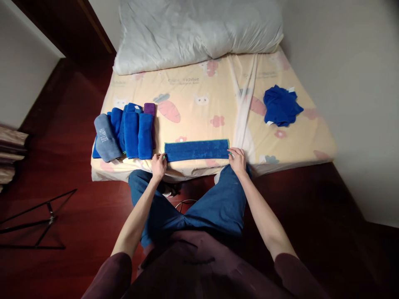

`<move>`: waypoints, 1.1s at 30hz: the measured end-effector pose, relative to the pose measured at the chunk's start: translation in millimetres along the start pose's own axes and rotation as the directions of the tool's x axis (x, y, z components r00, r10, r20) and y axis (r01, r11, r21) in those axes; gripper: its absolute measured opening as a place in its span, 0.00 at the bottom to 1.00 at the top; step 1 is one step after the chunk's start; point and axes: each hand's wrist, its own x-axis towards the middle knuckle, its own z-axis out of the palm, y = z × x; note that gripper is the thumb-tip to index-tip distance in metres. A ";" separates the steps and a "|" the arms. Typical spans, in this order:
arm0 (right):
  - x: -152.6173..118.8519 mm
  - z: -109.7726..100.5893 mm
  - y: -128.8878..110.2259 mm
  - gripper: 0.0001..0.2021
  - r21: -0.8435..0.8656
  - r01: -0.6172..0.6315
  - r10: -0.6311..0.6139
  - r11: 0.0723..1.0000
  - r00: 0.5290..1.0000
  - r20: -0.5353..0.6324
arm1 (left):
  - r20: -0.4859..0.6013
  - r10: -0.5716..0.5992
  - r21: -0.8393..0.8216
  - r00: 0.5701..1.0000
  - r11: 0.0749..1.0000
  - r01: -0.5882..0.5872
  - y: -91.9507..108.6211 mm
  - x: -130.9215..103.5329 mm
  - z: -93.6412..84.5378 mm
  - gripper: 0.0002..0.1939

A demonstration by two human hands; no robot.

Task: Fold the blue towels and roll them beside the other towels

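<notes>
1. Left hand [158, 165] fingers pinch the L end of the folded blue towel [196, 150]; right hand [237, 160] grasps the R end.
2. Towel: long flat strip, plush, green-trimmed edge; lies betw. both hands on near bed [199, 104] edge.
3. Rolled towels [126, 132] to L; crumpled blue cloth [281, 106] far R; pillow [196, 31] behind.

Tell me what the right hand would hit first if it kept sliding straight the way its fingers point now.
The right hand points left and slightly away, its fingertips at the end of the folded blue towel. Going straight on, it would meet that towel at once and push into its short edge; depth is hard to judge, so it may ride over it.
</notes>
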 end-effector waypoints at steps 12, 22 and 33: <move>-0.4 11.0 6.1 0.22 -0.016 -0.011 0.012 1.000 0.999 0.049 | 0.218 0.284 -0.074 0.934 0.959 -0.274 -3.0 2.4 -2.4 0.30; -3.2 5.7 3.0 0.27 -0.063 0.008 -0.001 0.998 0.994 0.109 | 0.310 0.289 0.054 0.906 0.946 -0.321 -3.3 0.8 -4.1 0.37; -5.3 -1.3 6.1 0.27 -0.069 0.025 -0.017 0.997 0.993 0.117 | 0.394 0.289 0.104 0.873 0.929 -0.355 0.0 22.8 -25.0 0.32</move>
